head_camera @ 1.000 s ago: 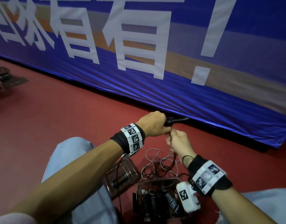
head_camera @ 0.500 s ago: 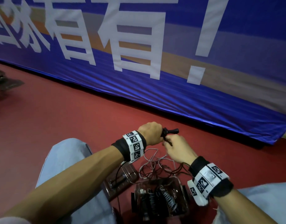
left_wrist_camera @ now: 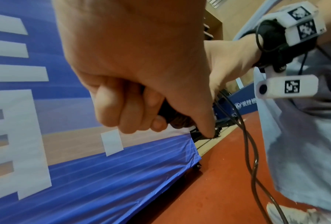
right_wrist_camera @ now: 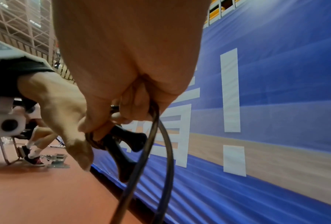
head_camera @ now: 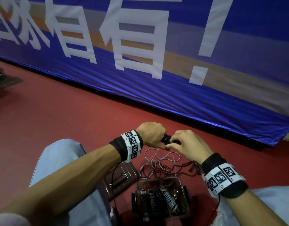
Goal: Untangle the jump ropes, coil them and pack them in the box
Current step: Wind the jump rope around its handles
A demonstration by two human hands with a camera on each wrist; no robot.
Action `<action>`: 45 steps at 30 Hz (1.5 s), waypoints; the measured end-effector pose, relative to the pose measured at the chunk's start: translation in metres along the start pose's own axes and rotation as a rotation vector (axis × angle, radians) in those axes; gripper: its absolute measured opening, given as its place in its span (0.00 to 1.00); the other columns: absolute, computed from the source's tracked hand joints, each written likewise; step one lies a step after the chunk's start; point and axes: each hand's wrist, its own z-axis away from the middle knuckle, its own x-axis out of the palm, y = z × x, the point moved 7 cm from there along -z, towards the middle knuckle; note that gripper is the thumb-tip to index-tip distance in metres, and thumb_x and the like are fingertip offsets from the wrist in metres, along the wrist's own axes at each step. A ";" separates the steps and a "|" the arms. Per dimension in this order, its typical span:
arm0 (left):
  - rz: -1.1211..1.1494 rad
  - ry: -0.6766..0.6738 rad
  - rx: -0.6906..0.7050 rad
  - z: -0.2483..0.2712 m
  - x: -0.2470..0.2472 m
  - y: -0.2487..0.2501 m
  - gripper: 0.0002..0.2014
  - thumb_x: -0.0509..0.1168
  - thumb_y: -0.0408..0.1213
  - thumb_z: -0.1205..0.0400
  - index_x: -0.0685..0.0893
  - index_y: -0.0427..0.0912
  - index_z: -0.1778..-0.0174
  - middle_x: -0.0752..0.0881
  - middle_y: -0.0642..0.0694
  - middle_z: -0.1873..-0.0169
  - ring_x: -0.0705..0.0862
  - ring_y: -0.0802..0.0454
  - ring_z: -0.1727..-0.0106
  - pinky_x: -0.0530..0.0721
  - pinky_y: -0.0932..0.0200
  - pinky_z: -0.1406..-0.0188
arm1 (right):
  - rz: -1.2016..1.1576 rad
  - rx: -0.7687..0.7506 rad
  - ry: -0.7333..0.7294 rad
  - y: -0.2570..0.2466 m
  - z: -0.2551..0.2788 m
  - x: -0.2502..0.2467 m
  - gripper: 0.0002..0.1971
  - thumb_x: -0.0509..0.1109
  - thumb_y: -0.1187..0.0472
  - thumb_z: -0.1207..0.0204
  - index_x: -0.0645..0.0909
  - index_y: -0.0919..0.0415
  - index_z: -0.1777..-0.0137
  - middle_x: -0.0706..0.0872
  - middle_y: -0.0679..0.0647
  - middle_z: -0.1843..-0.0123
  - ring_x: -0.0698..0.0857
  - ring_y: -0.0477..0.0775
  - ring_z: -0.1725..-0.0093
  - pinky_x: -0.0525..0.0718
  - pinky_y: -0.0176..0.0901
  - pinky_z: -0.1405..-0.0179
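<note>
Black handle [head_camera: 165, 139] between both fists

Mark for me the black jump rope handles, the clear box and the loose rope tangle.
black jump rope handles [right_wrist_camera: 126, 145], right wrist view, flared handle end.
clear box [head_camera: 181, 180], head view, far rim.
loose rope tangle [head_camera: 158, 162], head view, pale loop on the floor.

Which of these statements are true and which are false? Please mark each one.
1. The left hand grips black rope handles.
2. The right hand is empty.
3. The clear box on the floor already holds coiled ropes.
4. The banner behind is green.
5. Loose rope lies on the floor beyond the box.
1. True: the left hand grips the black handles.
2. False: the right hand holds a dark rope.
3. True: the clear box holds coiled ropes.
4. False: the banner is blue.
5. True: loose rope lies there.
</note>
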 end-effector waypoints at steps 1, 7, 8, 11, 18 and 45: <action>-0.015 0.027 0.006 0.000 -0.003 0.000 0.32 0.66 0.72 0.25 0.75 0.42 0.69 0.78 0.48 0.74 0.81 0.40 0.70 0.77 0.55 0.74 | 0.029 0.000 0.005 0.001 0.000 -0.001 0.13 0.76 0.39 0.24 0.91 0.47 0.56 0.78 0.42 0.64 0.81 0.46 0.63 0.80 0.46 0.64; -0.165 0.094 0.079 0.001 -0.011 0.005 0.26 0.63 0.63 0.20 0.87 0.40 0.59 0.89 0.42 0.63 0.89 0.37 0.63 0.77 0.55 0.72 | 0.010 0.122 0.041 0.015 0.000 -0.014 0.26 0.81 0.30 0.38 0.83 0.48 0.50 0.80 0.40 0.54 0.83 0.47 0.55 0.86 0.48 0.54; -0.176 0.097 0.116 0.001 -0.009 0.008 0.26 0.63 0.63 0.19 0.88 0.40 0.58 0.88 0.41 0.64 0.88 0.37 0.63 0.76 0.55 0.72 | -0.039 0.153 -0.004 0.020 0.000 -0.013 0.33 0.82 0.29 0.41 0.84 0.46 0.39 0.83 0.39 0.51 0.84 0.46 0.49 0.86 0.48 0.47; -0.215 0.105 0.223 0.003 -0.009 0.015 0.26 0.61 0.64 0.19 0.88 0.41 0.56 0.89 0.42 0.65 0.88 0.36 0.63 0.74 0.55 0.71 | -0.215 0.174 -0.097 0.019 0.005 -0.006 0.41 0.83 0.29 0.43 0.86 0.46 0.30 0.90 0.38 0.52 0.87 0.39 0.47 0.88 0.48 0.44; -0.272 0.218 0.380 0.013 -0.013 0.030 0.24 0.65 0.63 0.21 0.86 0.43 0.55 0.88 0.43 0.70 0.88 0.36 0.68 0.80 0.53 0.72 | -0.541 0.104 -0.298 0.015 0.009 0.013 0.29 0.84 0.29 0.44 0.92 0.53 0.56 0.94 0.52 0.59 0.92 0.59 0.56 0.87 0.59 0.50; -0.010 0.632 0.462 0.048 -0.069 0.020 0.25 0.57 0.61 0.23 0.80 0.39 0.59 0.82 0.45 0.75 0.82 0.37 0.79 0.69 0.58 0.81 | -1.068 0.070 -0.492 -0.001 0.010 0.000 0.47 0.78 0.21 0.43 0.81 0.71 0.53 0.87 0.61 0.73 0.79 0.48 0.81 0.68 0.36 0.83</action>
